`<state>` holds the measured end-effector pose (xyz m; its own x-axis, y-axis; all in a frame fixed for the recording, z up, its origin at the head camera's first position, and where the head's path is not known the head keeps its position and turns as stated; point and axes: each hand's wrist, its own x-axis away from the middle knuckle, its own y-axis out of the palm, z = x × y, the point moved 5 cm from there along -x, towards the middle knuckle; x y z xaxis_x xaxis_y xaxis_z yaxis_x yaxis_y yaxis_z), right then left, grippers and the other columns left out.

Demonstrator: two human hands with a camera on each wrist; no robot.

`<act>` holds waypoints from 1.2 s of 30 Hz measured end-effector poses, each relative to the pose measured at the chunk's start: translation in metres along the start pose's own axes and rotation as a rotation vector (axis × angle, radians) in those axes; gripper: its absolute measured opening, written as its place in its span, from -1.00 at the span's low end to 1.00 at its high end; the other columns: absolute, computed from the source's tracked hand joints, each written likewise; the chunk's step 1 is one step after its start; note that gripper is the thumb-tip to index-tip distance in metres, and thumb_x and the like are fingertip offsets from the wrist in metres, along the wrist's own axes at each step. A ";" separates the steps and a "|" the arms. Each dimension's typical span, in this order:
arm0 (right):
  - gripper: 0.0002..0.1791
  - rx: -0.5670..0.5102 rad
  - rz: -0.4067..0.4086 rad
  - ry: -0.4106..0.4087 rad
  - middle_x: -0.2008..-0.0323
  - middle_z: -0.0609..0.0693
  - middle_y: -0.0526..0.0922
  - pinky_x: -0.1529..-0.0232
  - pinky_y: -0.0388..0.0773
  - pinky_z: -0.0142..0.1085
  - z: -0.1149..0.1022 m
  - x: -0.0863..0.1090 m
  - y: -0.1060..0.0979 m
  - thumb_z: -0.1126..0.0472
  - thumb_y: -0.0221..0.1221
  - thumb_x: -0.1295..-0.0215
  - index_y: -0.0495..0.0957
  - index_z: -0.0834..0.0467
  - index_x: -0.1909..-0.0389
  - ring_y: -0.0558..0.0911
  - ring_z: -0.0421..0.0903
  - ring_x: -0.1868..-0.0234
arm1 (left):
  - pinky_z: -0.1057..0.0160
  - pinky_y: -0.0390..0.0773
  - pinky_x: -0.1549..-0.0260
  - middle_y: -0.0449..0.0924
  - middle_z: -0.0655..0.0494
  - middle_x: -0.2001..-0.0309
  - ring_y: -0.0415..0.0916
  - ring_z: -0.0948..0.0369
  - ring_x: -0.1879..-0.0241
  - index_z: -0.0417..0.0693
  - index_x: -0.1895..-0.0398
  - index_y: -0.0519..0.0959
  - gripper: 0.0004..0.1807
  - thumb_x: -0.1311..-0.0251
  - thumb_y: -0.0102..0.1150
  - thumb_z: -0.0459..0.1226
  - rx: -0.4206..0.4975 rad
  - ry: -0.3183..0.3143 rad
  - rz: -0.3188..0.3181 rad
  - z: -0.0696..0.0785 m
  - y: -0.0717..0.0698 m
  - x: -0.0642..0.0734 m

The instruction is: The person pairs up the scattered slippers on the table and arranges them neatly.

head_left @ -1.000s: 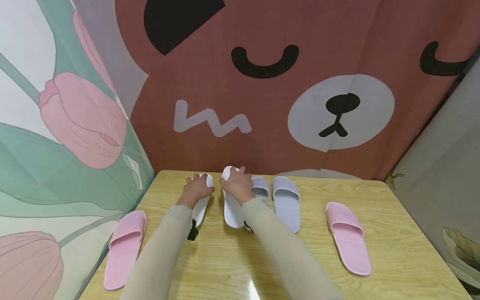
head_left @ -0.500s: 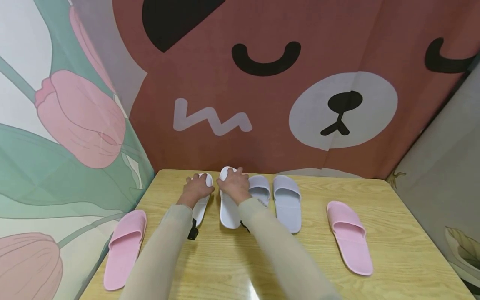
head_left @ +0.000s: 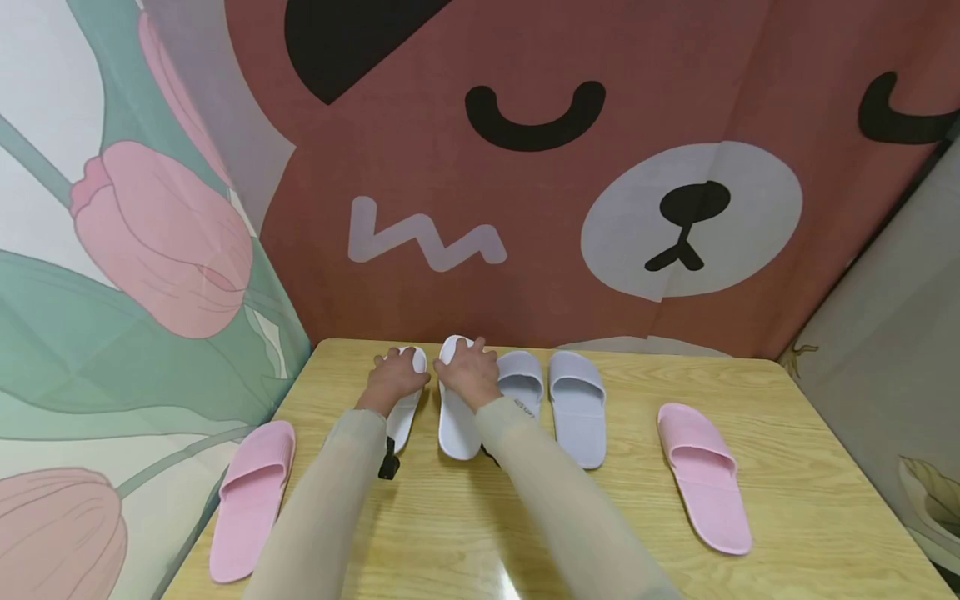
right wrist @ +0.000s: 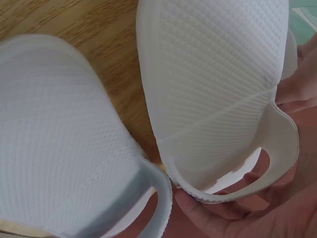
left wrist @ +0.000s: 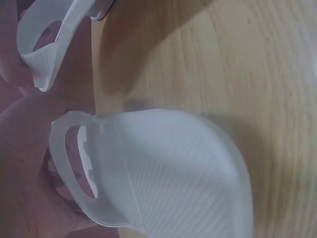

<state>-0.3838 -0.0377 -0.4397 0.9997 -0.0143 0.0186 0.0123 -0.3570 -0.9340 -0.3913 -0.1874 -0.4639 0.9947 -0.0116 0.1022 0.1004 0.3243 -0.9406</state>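
In the head view, my left hand [head_left: 393, 379] grips a white slide slipper [head_left: 402, 421] over its strap, near the table's back edge. My right hand [head_left: 471, 372] holds the matching white slipper [head_left: 457, 425] by the strap, a short gap to the right. The left wrist view shows the ribbed footbed [left wrist: 168, 168] of the left slipper close over the wood, its strap against the palm. Up close in the right wrist view, fingers [right wrist: 208, 218] and thumb hold the right slipper's strap from both sides. A pale grey slipper [right wrist: 64, 134] lies beside it.
Two grey slippers stand right of my right hand, the nearer [head_left: 521, 372] partly behind my sleeve and the other [head_left: 579, 412] in full view. One pink slipper [head_left: 251, 500] lies at the left edge, another [head_left: 705, 479] at the right. A printed curtain [head_left: 420, 300] rises behind the table.
My right hand has shifted slightly left with its white slipper, away from the grey pair and closer to the left slipper. The left hand stays in place.
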 end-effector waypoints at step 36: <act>-0.21 -0.030 0.001 -0.017 -0.18 0.28 0.38 0.00 0.52 0.03 0.002 -0.007 0.028 -0.34 0.07 -0.37 0.40 0.21 -0.32 0.51 0.31 -0.07 | -0.35 0.38 -0.16 0.22 -0.32 -0.43 0.15 -0.40 -0.35 -0.12 -0.51 0.26 -0.19 -0.29 0.05 0.11 0.007 -0.004 -0.003 -0.007 0.011 -0.016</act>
<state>-0.3906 -0.0460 -0.4663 0.9999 0.0011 0.0111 0.0106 -0.3850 -0.9229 -0.4064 -0.1901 -0.4782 0.9943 -0.0085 0.1065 0.1034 0.3309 -0.9380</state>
